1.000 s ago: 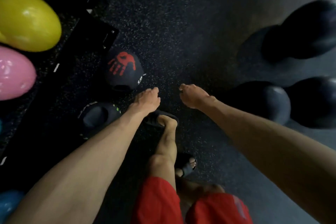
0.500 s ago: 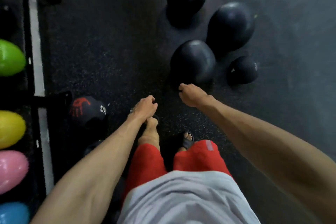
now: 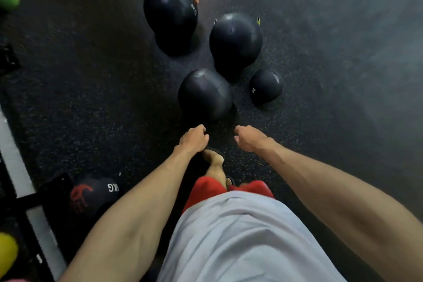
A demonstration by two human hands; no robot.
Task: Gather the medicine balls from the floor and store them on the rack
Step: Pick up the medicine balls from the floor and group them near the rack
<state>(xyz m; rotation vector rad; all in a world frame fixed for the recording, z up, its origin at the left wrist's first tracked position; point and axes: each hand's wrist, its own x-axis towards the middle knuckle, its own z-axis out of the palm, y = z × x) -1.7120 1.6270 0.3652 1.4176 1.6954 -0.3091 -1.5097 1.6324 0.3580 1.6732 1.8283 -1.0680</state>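
Four round black medicine balls sit grouped on the dark speckled rubber floor [image 3: 91,98] ahead of the person. The farthest large ball [image 3: 169,8] carries white lettering that reads "4KG"; the large ball to its right [image 3: 235,39] shows no legible writing; the nearest large ball [image 3: 204,95] lies just beyond both hands; the small ball [image 3: 266,84] has a white mark too small to read. The left hand [image 3: 194,138] and right hand [image 3: 250,138] hang empty, fingers curled loosely inward, touching nothing. At lower left, a black ball with a red handprint [image 3: 91,194] reads "KG".
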